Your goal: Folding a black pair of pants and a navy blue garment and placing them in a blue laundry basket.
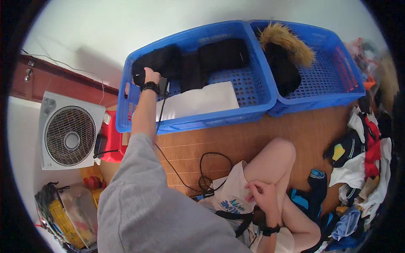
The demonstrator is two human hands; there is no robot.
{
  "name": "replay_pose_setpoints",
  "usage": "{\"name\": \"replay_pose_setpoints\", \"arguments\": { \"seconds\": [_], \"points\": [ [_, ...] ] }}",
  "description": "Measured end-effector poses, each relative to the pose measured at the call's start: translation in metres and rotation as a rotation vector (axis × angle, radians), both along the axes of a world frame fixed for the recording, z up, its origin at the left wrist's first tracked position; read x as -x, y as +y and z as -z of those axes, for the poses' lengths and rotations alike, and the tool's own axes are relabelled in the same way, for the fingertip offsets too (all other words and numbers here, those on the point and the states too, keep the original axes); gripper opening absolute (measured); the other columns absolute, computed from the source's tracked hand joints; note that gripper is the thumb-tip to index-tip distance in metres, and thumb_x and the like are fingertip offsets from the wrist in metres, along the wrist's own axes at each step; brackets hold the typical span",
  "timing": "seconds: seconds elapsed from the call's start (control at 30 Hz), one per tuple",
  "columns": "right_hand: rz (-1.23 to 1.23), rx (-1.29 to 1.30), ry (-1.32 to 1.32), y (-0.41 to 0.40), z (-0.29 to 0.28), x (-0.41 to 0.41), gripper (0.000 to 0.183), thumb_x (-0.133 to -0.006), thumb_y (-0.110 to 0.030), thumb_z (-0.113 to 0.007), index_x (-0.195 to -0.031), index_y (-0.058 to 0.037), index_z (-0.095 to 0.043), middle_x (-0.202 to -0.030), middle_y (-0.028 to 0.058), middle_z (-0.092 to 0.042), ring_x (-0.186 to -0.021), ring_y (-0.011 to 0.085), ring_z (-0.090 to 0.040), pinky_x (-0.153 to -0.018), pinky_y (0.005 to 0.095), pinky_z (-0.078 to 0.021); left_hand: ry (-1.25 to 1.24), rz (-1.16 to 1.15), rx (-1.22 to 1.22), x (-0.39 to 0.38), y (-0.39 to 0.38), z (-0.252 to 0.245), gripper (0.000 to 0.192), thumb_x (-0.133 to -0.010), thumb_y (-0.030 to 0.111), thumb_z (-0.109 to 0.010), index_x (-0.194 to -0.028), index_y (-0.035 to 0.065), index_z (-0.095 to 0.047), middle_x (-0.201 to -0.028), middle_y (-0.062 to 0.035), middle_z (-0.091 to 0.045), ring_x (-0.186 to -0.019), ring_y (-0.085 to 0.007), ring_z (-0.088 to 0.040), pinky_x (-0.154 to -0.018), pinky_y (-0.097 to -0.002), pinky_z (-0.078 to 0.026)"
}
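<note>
My left hand [152, 76] reaches over the end of a large blue plastic basket [215, 117] and touches black folded clothing [158, 61] inside. Its fingertips are partly hidden, so whether it grips the cloth is unclear. A black wristband with a small boxy device [163, 87] sits at that wrist. Beside the first black bundle lie another black folded garment [223, 55] and a white folded cloth [199, 100]. My right hand [261, 194] rests by my bent leg, loosely curled, with nothing visible in it.
A second blue basket [322, 100] holds a black garment [281, 69] with tan fur trim [286, 41]. A box fan [72, 139] stands at left. Loose clothes [351, 170] are heaped at right. A black cable [177, 174] runs from my left wrist and loops on the wooden floor [240, 142].
</note>
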State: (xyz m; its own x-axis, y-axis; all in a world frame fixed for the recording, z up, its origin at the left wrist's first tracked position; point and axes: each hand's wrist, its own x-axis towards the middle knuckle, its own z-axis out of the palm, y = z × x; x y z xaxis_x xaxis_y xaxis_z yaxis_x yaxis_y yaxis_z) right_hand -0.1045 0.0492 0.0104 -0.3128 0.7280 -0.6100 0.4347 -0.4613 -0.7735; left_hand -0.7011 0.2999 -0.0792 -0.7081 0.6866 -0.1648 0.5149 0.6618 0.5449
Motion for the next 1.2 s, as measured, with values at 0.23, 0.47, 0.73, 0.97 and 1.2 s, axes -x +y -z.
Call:
{"name": "replay_pose_setpoints", "arguments": {
  "seconds": [0.23, 0.47, 0.73, 0.97, 1.2],
  "points": [
    [-0.021, -0.002, 0.015, 0.006, 0.001, 0.003, 0.022, -0.094, -0.012, -0.055, -0.087, 0.0047, -0.068, -0.064, 0.0093, -0.065, -0.053, 0.0149, -0.065, -0.046, 0.026, -0.0518, -1.123, -0.087, -0.597, -0.039, -0.022, -0.027, 0.066, -0.082, -0.007, -0.05, -0.14, -0.0089, -0.02, -0.129, -0.0287, -0.046, -0.118, -0.0397, -0.05, -0.094, -0.0525, -0.046],
    [0.053, 0.083, 0.059, 0.003, -0.005, -0.003, 0.022, -0.092, -0.017, -0.057, -0.089, -0.0003, -0.071, -0.06, 0.0091, -0.067, -0.052, 0.0116, -0.065, -0.049, 0.0242, -0.0502, -0.961, 0.307, -0.531, -0.012, -0.012, 0.007, 0.046, -0.085, -0.006, -0.049, -0.129, -0.0085, -0.035, -0.128, -0.0242, -0.045, -0.115, -0.0361, -0.05, -0.091, -0.0518, -0.051],
    [0.021, 0.06, 0.022, 0.002, -0.006, -0.003, 0.021, -0.092, -0.018, -0.058, -0.088, -0.0042, -0.072, -0.06, 0.0069, -0.068, -0.053, 0.0125, -0.067, -0.05, 0.0233, -0.0496, -0.883, 0.299, -0.518, 0.035, 0.01, 0.07, 0.026, -0.084, 0.002, -0.054, -0.108, -0.0066, -0.05, -0.124, -0.0183, -0.051, -0.113, -0.0303, -0.05, -0.094, -0.0506, -0.049],
    [-0.027, -0.017, 0.022, -0.004, 0.005, -0.006, 0.021, -0.093, -0.011, -0.055, -0.089, 0.0045, -0.068, -0.065, 0.0088, -0.065, -0.054, 0.0141, -0.065, -0.049, 0.0244, -0.053, -1.289, -0.356, -0.697, -0.041, 0.004, -0.012, 0.036, -0.096, 0.009, -0.044, -0.131, 0.0027, -0.041, -0.137, -0.0231, -0.041, -0.125, -0.0392, -0.042, -0.102, -0.0644, -0.037],
    [0.041, -0.055, 0.06, -0.007, 0.003, -0.002, 0.021, -0.093, -0.018, -0.056, -0.087, -0.0054, -0.072, -0.059, 0.0058, -0.067, -0.051, 0.0106, -0.065, -0.049, 0.023, -0.0496, -1.356, -0.41, -0.157, -0.032, -0.006, -0.042, 0.035, -0.093, 0.032, -0.054, -0.117, 0.0063, -0.053, -0.121, -0.0177, -0.055, -0.109, -0.0326, -0.056, -0.083, -0.0551, -0.053]
  ]
}}
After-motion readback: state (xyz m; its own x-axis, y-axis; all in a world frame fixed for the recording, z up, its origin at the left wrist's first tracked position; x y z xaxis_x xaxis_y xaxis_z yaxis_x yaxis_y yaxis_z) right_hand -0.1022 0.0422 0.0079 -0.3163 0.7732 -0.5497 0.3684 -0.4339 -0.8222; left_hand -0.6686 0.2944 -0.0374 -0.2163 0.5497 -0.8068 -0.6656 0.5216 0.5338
